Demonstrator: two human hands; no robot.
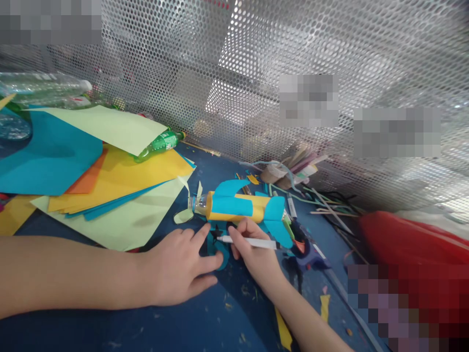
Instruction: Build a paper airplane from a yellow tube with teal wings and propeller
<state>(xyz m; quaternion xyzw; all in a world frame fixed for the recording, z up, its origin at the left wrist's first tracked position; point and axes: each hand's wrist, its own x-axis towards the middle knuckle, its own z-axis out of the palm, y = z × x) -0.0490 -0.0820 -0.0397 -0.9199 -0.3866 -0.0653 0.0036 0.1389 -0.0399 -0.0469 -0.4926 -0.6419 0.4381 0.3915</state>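
My right hand (252, 249) grips a white marker (252, 241), its tip pointing left at a black star shape (217, 233). The star lies on a small blue paper piece (224, 261) on the table. My left hand (183, 264) rests with fingers spread, the index finger and thumb touching the paper's edges. Just beyond both hands, a clear plastic bottle (201, 204) lies on its side. Yellow paper (223, 215) wraps it, and blue paper fins (230, 188) stick out from it. Part of the small blue piece is hidden under my fingers.
Coloured sheets (146, 171) are stacked at left, near a green bottle (161, 145) and clear bottles (44, 85). A dark blue tool (313, 256), possibly a glue gun, lies right of the wrapped bottle. Sticks (304, 164) stand by the perforated metal wall (176, 58). Red fabric (414, 244) is at right.
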